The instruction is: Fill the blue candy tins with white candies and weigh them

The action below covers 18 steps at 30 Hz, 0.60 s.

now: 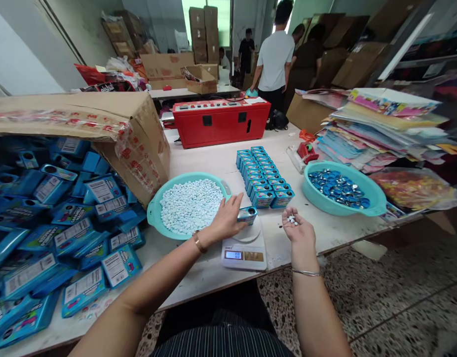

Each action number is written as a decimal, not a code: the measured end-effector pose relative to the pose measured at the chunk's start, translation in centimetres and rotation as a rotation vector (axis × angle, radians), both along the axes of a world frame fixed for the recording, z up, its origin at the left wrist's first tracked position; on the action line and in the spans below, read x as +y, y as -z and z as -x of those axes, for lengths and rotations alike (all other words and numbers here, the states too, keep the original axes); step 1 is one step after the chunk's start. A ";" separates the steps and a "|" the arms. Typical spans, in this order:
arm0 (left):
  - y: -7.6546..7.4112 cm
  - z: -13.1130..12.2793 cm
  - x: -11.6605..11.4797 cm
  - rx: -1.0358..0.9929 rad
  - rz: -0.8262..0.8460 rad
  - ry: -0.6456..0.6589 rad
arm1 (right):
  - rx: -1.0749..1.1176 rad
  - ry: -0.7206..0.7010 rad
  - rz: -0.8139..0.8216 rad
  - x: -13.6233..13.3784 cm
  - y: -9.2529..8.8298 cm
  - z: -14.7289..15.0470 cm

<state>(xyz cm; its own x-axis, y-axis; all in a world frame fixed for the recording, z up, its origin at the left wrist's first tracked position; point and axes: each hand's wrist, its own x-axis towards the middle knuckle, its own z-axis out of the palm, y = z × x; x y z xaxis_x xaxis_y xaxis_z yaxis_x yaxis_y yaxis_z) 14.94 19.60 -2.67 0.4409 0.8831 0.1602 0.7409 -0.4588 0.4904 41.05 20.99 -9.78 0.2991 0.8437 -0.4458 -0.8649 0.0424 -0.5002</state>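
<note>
My left hand (pixel 226 218) is at the left end of a small blue tin (pixel 249 214), its thumb and fingers around that end. The tin is over the round plate of a white digital scale (pixel 244 254), whose display reads 0.0. Whether the tin rests on the plate is partly hidden by my hand. My right hand (pixel 301 233) is palm up to the right of the scale, cupping several small white candies (pixel 293 220). A turquoise basin (pixel 154 224) full of the same pale candies stands left of the scale.
Rows of blue tins (pixel 263 178) stand behind the scale. A turquoise basin (pixel 325 206) of blue lids is at right. At left, a tipped carton (pixel 150 144) spills blue tins. A red machine (pixel 221 124), tape dispenser (pixel 306 152) and stacked packaging (pixel 377 134) stand farther back; people are beyond.
</note>
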 end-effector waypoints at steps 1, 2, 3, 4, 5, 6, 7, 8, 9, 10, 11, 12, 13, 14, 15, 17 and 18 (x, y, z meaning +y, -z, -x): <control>-0.6 0.7 -0.1 -0.016 -0.046 -0.015 | 0.019 0.012 0.041 -0.1 -0.1 0.0; -1.2 1.4 -0.2 -0.035 -0.092 -0.037 | 0.042 0.028 0.082 -0.3 -0.4 0.1; -1.8 2.1 -0.3 -0.053 -0.129 -0.062 | 0.068 0.043 0.122 -0.4 -0.7 0.3; -2.2 2.8 -0.3 -0.066 -0.157 -0.082 | 0.094 0.057 0.151 -0.6 -1.2 0.5; -2.5 3.5 -0.4 -0.074 -0.174 -0.095 | 0.117 0.065 0.170 -0.7 -1.6 0.8; -2.6 4.1 -0.5 -0.076 -0.183 -0.104 | 0.135 0.071 0.182 -0.8 -2.0 1.1; -2.5 4.6 -0.5 -0.075 -0.183 -0.108 | 0.146 0.076 0.187 -0.9 -2.4 1.5; -2.4 5.0 -0.5 -0.071 -0.178 -0.111 | 0.151 0.080 0.187 -1.0 -2.7 1.8; -2.1 5.2 -0.5 -0.066 -0.169 -0.113 | 0.153 0.084 0.184 -1.1 -2.9 2.0; -1.8 5.4 -0.6 -0.061 -0.156 -0.116 | 0.153 0.086 0.180 -1.1 -3.1 2.2; -1.5 5.5 -0.6 -0.057 -0.143 -0.119 | 0.155 0.083 0.174 -1.2 -3.1 2.4; -1.3 5.6 -0.7 -0.055 -0.130 -0.124 | 0.159 0.075 0.165 -1.2 -3.2 2.4; -1.1 5.6 -0.7 -0.056 -0.118 -0.127 | 0.165 0.063 0.160 -1.3 -3.2 2.4; -1.0 5.6 -0.7 -0.060 -0.110 -0.129 | 0.168 0.052 0.161 -1.3 -3.2 2.4; -1.0 5.7 -0.8 -0.064 -0.104 -0.128 | 0.168 0.044 0.166 -1.3 -3.1 2.3; -1.0 5.7 -0.9 -0.072 -0.092 -0.122 | 0.149 0.042 0.180 -1.4 -3.0 2.0; -1.1 5.8 -0.9 -0.075 -0.088 -0.119 | 0.127 0.042 0.180 -1.3 -2.9 1.9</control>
<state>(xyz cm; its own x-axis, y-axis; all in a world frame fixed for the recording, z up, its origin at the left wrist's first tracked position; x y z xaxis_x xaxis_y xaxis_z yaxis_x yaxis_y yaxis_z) 9.17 18.66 -1.61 0.3184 0.9095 0.2673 0.7554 -0.4138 0.5082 39.16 19.67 -6.89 0.2640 0.7348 -0.6247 -0.9208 -0.0007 -0.3900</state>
